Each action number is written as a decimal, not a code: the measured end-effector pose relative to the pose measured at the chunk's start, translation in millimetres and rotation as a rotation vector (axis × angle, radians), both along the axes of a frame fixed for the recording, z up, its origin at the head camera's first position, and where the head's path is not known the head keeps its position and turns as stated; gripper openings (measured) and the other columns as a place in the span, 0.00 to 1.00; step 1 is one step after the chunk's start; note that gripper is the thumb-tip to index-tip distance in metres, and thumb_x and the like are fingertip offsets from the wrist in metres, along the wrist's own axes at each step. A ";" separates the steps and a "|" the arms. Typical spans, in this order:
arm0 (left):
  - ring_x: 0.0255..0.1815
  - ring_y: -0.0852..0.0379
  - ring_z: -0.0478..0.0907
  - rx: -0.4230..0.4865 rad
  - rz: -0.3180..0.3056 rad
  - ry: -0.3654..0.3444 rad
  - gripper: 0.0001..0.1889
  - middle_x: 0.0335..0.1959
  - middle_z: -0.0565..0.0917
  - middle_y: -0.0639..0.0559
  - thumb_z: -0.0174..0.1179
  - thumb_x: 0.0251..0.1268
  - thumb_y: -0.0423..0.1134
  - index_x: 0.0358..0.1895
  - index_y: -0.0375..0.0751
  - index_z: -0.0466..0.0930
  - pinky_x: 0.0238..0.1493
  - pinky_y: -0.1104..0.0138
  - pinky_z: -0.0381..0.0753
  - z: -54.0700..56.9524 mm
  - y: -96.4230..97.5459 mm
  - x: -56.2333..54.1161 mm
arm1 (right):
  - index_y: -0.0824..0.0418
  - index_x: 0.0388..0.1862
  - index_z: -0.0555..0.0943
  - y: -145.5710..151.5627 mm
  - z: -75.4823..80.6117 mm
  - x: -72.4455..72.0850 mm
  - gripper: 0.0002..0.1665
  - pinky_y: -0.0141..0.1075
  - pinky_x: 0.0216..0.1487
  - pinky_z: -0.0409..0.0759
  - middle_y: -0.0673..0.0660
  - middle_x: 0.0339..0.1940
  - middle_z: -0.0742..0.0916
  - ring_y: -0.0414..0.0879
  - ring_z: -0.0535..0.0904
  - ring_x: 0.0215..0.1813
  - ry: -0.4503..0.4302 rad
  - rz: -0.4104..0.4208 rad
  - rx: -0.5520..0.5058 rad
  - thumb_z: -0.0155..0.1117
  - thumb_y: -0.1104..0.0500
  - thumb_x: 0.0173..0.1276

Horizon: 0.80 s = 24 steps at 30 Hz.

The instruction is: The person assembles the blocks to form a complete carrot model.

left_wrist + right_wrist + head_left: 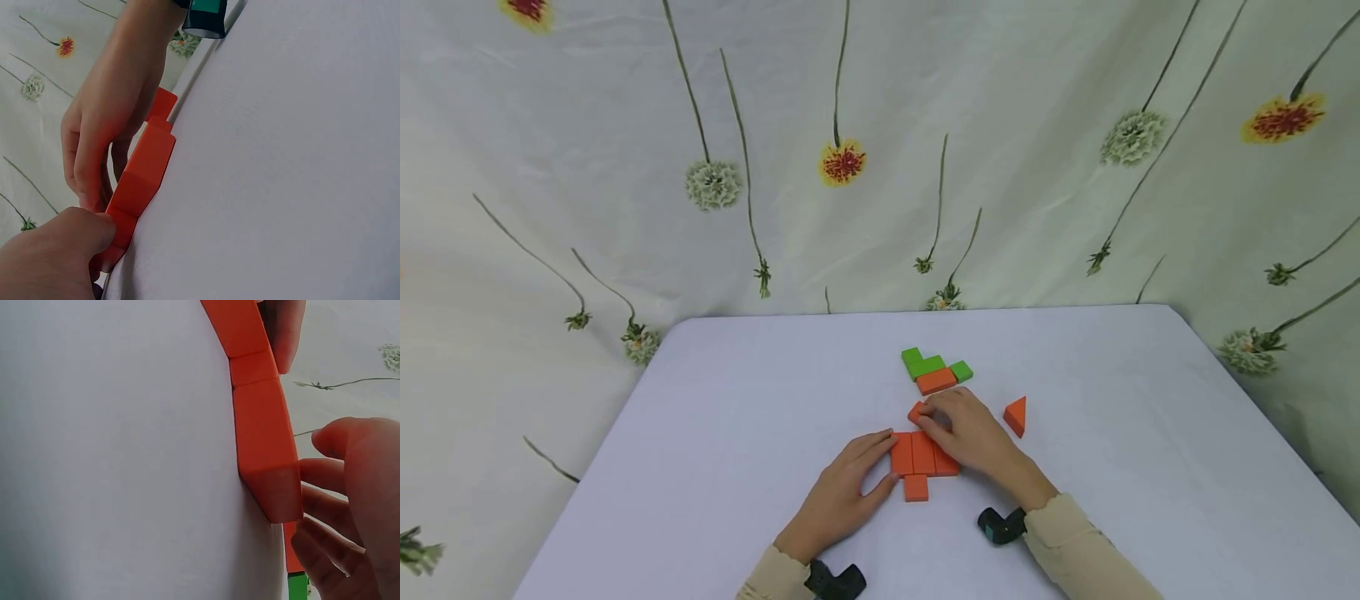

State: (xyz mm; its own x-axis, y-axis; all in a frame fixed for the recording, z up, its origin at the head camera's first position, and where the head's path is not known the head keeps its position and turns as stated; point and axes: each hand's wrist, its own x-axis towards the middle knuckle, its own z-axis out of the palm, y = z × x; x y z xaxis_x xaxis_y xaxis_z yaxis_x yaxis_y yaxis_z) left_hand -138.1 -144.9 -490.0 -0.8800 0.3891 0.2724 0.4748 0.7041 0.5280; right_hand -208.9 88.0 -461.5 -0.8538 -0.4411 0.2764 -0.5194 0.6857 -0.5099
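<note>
The left hand (841, 488), thumb and fingers spread apart, touches the left edge of flat orange rectangular blocks (922, 454), while just beyond their far side the right hand (967, 427) pinches a small orange block (914, 412) at its fingertips.

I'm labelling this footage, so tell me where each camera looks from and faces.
Head: on the head, facing forward and down at the table and flowered cloth; left hand, right hand and sleeves show.
Left wrist: on that wrist, facing the orange blocks; left hand close, right hand beyond.
Right wrist: on that wrist, facing the orange blocks; right hand close, part of the left at the top.
Shared by both wrist views: orange blocks, both hands.
</note>
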 end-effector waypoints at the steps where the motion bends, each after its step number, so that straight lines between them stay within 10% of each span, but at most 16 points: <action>1: 0.76 0.56 0.69 0.001 0.000 -0.004 0.29 0.75 0.73 0.54 0.65 0.73 0.48 0.74 0.46 0.73 0.73 0.54 0.75 0.2 -0.1 0.1 | 0.54 0.46 0.88 -0.7 0.1 -0.8 0.08 0.46 0.58 0.84 0.47 0.43 0.90 0.48 0.79 0.56 0.003 -0.012 -0.001 0.70 0.54 0.72; 11: 0.76 0.56 0.68 0.002 0.002 -0.012 0.29 0.74 0.73 0.54 0.64 0.74 0.47 0.74 0.45 0.73 0.73 0.54 0.74 1.2 -0.4 1.0 | 0.53 0.38 0.88 -2.0 2.7 -2.2 0.05 0.43 0.51 0.85 0.48 0.36 0.87 0.49 0.80 0.49 -0.007 -0.119 0.005 0.76 0.56 0.65; 24: 0.75 0.55 0.69 -0.014 0.001 -0.002 0.29 0.74 0.74 0.53 0.65 0.73 0.47 0.73 0.45 0.74 0.72 0.54 0.75 2.0 0.7 0.9 | 0.55 0.52 0.89 9.4 -0.4 3.1 0.16 0.43 0.51 0.88 0.51 0.48 0.90 0.46 0.85 0.48 -0.036 -0.186 -0.157 0.77 0.57 0.65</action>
State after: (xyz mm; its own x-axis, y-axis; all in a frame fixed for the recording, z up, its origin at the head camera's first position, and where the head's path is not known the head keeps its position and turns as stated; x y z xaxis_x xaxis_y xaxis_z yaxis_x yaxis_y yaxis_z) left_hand -137.2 -144.3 -488.0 -0.8809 0.3919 0.2652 0.4730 0.7123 0.5186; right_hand -205.8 97.3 -461.9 -0.9270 -0.2296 0.2967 -0.3710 0.6790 -0.6335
